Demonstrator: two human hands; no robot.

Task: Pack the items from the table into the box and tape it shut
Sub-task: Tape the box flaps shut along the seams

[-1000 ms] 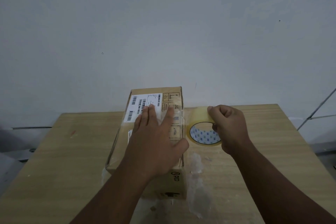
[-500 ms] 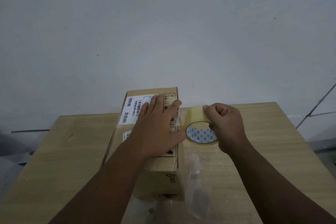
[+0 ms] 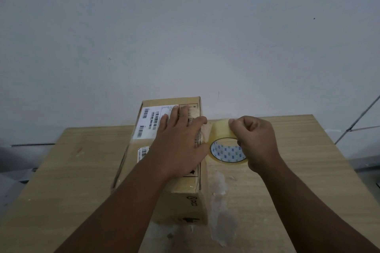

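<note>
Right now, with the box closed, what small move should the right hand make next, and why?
Probably draw the tape roll down the right side of the box. The left hand lies flat on the box top near that edge, and the right hand grips the roll just beyond it, so tape can wrap over.

Dim, even indoor light (bluish cast), soft shadows, wide-angle edge distortion

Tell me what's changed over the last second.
The left hand has slid flat along the box top, away from the person, farther over the label. The right hand still grips the tape roll beside the box; nothing let go.
</note>
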